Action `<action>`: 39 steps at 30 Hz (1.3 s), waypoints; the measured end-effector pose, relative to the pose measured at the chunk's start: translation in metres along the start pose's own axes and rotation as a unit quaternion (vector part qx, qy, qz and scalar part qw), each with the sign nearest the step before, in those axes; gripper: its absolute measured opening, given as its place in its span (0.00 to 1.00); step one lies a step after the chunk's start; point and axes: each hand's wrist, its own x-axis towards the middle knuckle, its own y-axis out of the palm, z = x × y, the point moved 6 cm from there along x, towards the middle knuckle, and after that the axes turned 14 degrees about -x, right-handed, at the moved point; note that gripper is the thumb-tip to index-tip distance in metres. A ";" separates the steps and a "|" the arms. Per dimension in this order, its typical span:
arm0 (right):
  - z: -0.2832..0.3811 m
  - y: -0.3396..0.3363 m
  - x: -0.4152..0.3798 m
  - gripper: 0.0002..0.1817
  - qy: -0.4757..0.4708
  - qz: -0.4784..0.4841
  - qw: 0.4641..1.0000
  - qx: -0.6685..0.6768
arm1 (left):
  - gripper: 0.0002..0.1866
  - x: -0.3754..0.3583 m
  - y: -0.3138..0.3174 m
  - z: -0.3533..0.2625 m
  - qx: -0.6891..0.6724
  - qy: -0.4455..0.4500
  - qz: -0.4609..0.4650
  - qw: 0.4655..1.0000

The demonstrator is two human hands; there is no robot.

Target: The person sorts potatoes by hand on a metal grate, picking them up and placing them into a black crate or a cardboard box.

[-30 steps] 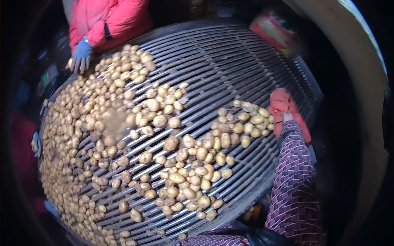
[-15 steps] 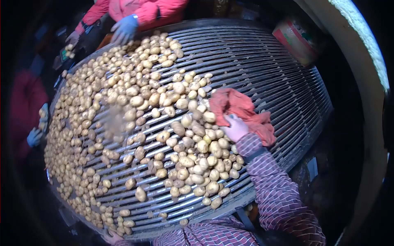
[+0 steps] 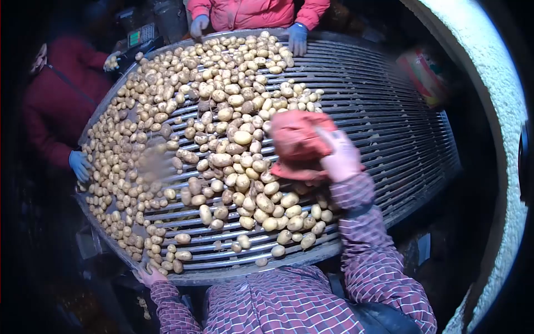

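Observation:
Potatoes (image 3: 242,137) lie in a thick spread over the slatted metal sorting table (image 3: 367,111). My right hand (image 3: 340,157) grips a bunched red cloth (image 3: 300,136), which covers the right edge of the potato pile and hides the ones beneath it. At the near left corner, my left hand (image 3: 149,275) is closed on the table's rim, beside a few potatoes. Its fingertips are only partly visible.
Across the table stands a person in a pink jacket (image 3: 250,14), gloved hands at the far rim. Another person in a dark red top (image 3: 69,94) is at the left, one blue glove (image 3: 80,166) by the potatoes. A red printed sack (image 3: 423,78) sits at the far right.
The red cloth, in my right hand, has moved left over the potatoes. My view has shifted, showing more of my left hand. The pink-jacketed person's hands are now apart along the far rim.

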 end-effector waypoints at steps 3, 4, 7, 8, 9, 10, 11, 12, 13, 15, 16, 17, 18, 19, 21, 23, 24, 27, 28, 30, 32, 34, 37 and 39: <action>-0.106 -0.034 -0.021 0.37 0.159 0.018 0.982 -0.100 | 0.16 0.001 0.002 0.000 0.007 -0.007 0.008 1.000; -0.143 -0.028 -0.032 0.37 0.201 0.023 0.970 -0.136 | 0.16 0.000 0.003 -0.004 0.002 -0.013 0.011 1.000; -0.237 0.060 -0.084 0.28 0.258 0.114 0.953 -0.111 | 0.17 -0.003 -0.004 -0.017 0.008 -0.039 0.042 0.998; -0.244 0.102 -0.113 0.26 0.268 0.138 0.949 -0.092 | 0.18 -0.002 -0.004 -0.013 0.005 -0.032 0.032 0.999; -0.235 0.134 -0.137 0.24 0.253 0.130 0.957 -0.062 | 0.18 -0.001 -0.001 -0.004 0.002 -0.026 0.020 0.999; -0.209 0.150 -0.149 0.23 0.215 0.120 0.969 -0.019 | 0.19 0.000 0.002 0.000 -0.004 -0.023 0.004 1.000; -0.166 0.151 -0.148 0.24 0.155 0.180 0.971 0.007 | 0.19 0.002 0.005 -0.001 0.008 -0.030 0.006 0.999; -0.124 0.152 -0.157 0.24 0.122 0.151 0.975 0.103 | 0.19 0.002 0.003 -0.003 0.025 -0.035 0.013 0.999; -0.079 0.138 -0.154 0.24 0.112 0.182 0.973 0.085 | 0.20 0.000 0.003 -0.006 0.039 -0.042 0.019 0.998; -0.015 0.133 -0.156 0.27 0.103 0.164 0.976 0.102 | 0.20 -0.006 0.001 -0.022 0.031 -0.016 0.028 0.999; 0.013 0.121 -0.148 0.27 0.146 0.197 0.963 0.110 | 0.20 -0.005 -0.005 -0.027 0.030 -0.004 0.026 0.999; 0.027 0.124 -0.149 0.29 0.136 0.175 0.969 0.106 | 0.20 -0.005 -0.006 -0.024 0.013 -0.010 0.017 1.000; 0.040 0.127 -0.153 0.30 0.127 0.156 0.974 0.104 | 0.19 -0.005 -0.004 -0.017 -0.001 -0.014 0.008 1.000; 0.048 0.130 -0.155 0.31 0.108 0.168 0.970 0.139 | 0.18 -0.005 -0.004 -0.016 0.008 0.014 0.029 0.999; 0.038 0.127 -0.158 0.33 0.062 0.112 0.971 0.201 | 0.17 -0.005 -0.003 -0.014 -0.015 0.000 0.002 1.000; -0.015 0.119 -0.169 0.28 0.069 -0.021 0.970 0.234 | 0.17 -0.007 -0.004 -0.019 -0.019 0.016 -0.006 1.000; -0.027 0.061 -0.161 0.25 0.151 -0.004 0.972 0.181 | 0.17 -0.007 -0.008 -0.023 -0.013 0.027 0.002 1.000; -0.090 -0.015 -0.142 0.29 0.108 -0.173 0.967 0.153 | 0.20 -0.007 -0.004 -0.016 -0.009 0.056 -0.024 0.998; -0.114 -0.032 -0.141 0.32 0.131 -0.198 0.971 0.043 | 0.21 -0.008 -0.004 -0.015 -0.002 0.072 -0.027 0.997; -0.144 -0.058 -0.136 0.36 0.196 -0.186 0.963 -0.016 | 0.23 -0.012 -0.016 -0.032 -0.025 0.065 0.005 0.998; -0.182 -0.047 -0.130 0.36 0.238 -0.161 0.950 -0.123 | 0.24 -0.011 -0.019 -0.036 -0.046 0.084 0.039 0.995; -0.201 -0.002 -0.134 0.42 0.312 0.066 0.928 -0.194 | 0.25 -0.007 -0.016 -0.031 -0.062 0.129 0.073 0.987; -0.147 0.021 -0.116 0.33 0.267 0.196 0.925 -0.188 | 0.26 0.008 -0.018 -0.064 -0.145 0.179 0.118 0.966; -0.051 0.016 -0.102 0.26 0.156 0.047 0.987 -0.004 | 0.27 0.014 -0.010 -0.099 -0.219 0.245 0.161 0.931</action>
